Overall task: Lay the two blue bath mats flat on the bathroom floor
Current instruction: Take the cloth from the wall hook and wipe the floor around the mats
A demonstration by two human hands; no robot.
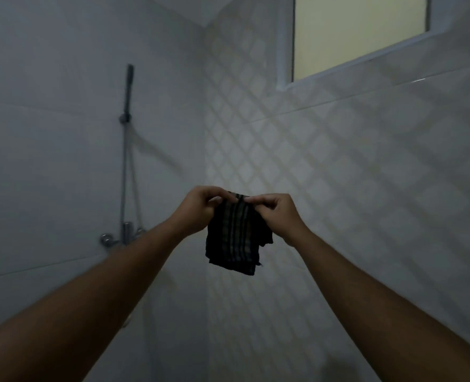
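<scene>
A dark folded cloth with pale stripes (235, 238) hangs in the air in front of the tiled corner of the bathroom. My left hand (198, 210) pinches its top edge on the left. My right hand (279, 216) pinches the same top edge on the right, close beside the left. Both arms are stretched forward and up. The cloth droops in folded layers below my fingers. The room is dim, so its colour reads as near black. No floor and no second mat are in view.
A hand shower on a rail (129, 86) and its tap fittings (118, 235) are fixed to the left wall. A frosted window (360, 34) sits high on the diamond-patterned right wall (338, 175).
</scene>
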